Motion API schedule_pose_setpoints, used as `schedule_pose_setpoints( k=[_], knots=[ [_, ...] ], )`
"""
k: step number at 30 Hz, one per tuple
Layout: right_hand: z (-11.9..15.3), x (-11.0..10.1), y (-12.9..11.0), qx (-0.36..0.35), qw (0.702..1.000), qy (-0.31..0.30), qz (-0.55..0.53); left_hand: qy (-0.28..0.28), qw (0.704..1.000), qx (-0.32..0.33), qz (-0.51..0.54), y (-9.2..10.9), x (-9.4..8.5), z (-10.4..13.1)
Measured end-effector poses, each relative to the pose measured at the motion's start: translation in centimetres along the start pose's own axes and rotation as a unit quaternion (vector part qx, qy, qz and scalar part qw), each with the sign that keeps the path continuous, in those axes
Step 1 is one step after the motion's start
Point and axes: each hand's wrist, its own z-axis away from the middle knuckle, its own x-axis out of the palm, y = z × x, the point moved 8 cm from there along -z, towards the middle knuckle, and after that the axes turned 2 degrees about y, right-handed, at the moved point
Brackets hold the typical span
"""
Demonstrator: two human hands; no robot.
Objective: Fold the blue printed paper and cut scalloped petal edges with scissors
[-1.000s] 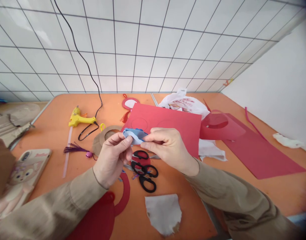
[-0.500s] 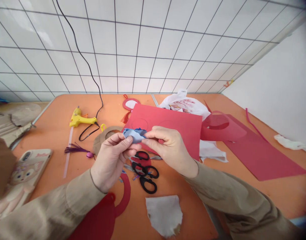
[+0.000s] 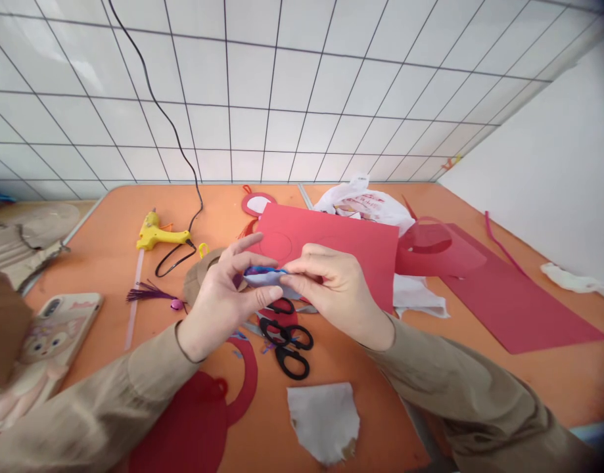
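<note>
Blue cloth point(image 3: 269, 280) sits just beyond the black-handled scissors point(image 3: 284, 342), pinched by the right hand point(image 3: 338, 289); the left hand point(image 3: 215, 305), thumb and fingers parted, frames its other end. A slack right pinch could drop it.

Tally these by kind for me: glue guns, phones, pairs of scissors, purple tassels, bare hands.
Glue gun: 1
Phone: 1
Pairs of scissors: 2
Purple tassel: 1
Bare hands: 2
Total: 7

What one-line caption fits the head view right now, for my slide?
Right hand pinching a small blue piece, left hand spread around it, above black-handled scissors on an orange table.
</note>
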Motion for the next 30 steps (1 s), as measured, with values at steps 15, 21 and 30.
schedule_pose_setpoints(
  k=[15, 21, 30],
  knots=[
    [0.1, 0.4, 1.3, 0.08, 0.994, -0.01, -0.077, 0.041, 0.989, -0.085, 0.113, -1.2, 0.2, 0.4],
    [0.1, 0.5, 1.7, 0.119, 0.989, -0.015, -0.091, 0.047, 0.99, -0.077, 0.11, -1.2, 0.3, 0.3],
    [0.1, 0.9, 1.8, 0.131, 0.985, -0.043, -0.104, 0.068, 0.988, -0.084, 0.113, -1.6, -0.1, 0.4]
  ],
)
